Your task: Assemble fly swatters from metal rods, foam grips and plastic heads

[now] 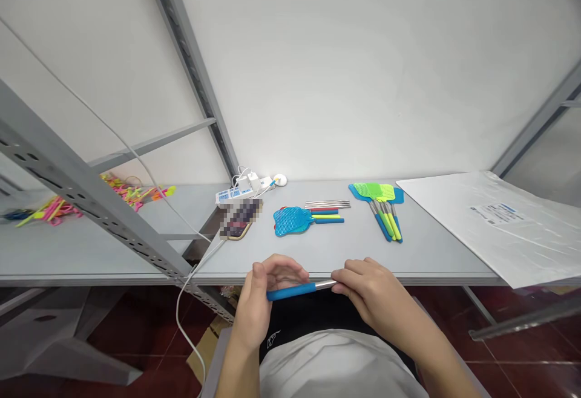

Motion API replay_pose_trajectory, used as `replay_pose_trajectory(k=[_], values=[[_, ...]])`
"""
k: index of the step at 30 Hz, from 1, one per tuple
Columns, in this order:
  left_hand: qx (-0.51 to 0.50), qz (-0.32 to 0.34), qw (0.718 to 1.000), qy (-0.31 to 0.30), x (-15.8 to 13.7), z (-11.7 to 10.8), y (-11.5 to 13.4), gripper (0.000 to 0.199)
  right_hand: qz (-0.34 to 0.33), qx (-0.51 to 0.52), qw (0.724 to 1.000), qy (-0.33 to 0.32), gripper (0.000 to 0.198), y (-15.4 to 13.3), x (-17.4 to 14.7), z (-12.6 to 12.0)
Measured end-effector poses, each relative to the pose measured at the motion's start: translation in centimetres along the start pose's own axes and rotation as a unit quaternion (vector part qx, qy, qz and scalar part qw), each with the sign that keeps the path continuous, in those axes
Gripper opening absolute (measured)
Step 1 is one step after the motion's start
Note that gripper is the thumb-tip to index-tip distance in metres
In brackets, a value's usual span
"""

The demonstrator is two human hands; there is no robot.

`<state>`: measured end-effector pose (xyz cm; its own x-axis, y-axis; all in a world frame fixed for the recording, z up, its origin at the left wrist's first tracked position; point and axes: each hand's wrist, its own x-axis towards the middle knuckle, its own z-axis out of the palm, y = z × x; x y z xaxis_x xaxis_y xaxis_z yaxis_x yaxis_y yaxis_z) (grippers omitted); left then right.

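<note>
In front of my body, just off the shelf edge, is a fly swatter handle [293, 291] with a blue grip and a metal shaft. My right hand [367, 283] pinches the shaft's end between thumb and fingers. My left hand [267, 295] is loosely cupped, thumb up and fingers apart behind the blue grip, whose left end meets the palm. On the shelf lie stacked blue fly swatter heads [293, 221] with colored handles [329, 219] beside them. Several thin metal rods [327, 204] lie just behind. Farther right, finished-looking fly swatters [385, 216] in blue, green and yellow overlap in a fan.
A white package [499, 222] covers the shelf's right side and overhangs the front. At the left stand a power strip [236, 193] with chargers and a phone [240, 219]. A white cable [181, 307] hangs past the metal post [113, 204]. Colorful plastic pieces [59, 210] lie beyond it.
</note>
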<state>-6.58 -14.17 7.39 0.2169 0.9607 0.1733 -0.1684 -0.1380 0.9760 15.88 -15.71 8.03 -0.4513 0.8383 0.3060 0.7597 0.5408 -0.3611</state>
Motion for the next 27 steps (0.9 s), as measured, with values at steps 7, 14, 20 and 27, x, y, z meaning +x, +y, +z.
replay_pose_trajectory(k=[7,14,20,27], values=[[-0.005,0.019,0.999,0.042,0.9,0.1,-1.1,0.076,-0.032,0.007,0.999,0.019,0.023,0.0,1.1,2.9],[0.059,0.024,0.997,0.043,0.9,-0.5,-1.3,0.068,-0.041,0.041,0.998,0.031,0.023,-0.6,1.5,4.6],[0.076,-0.029,0.996,0.026,1.7,-0.7,-2.7,0.054,-0.073,-0.045,0.994,0.071,0.023,-0.3,1.6,4.1],[0.282,-0.05,0.953,-0.098,1.3,0.0,-2.5,0.031,-0.099,-0.105,0.987,0.074,0.017,0.7,4.0,1.7]])
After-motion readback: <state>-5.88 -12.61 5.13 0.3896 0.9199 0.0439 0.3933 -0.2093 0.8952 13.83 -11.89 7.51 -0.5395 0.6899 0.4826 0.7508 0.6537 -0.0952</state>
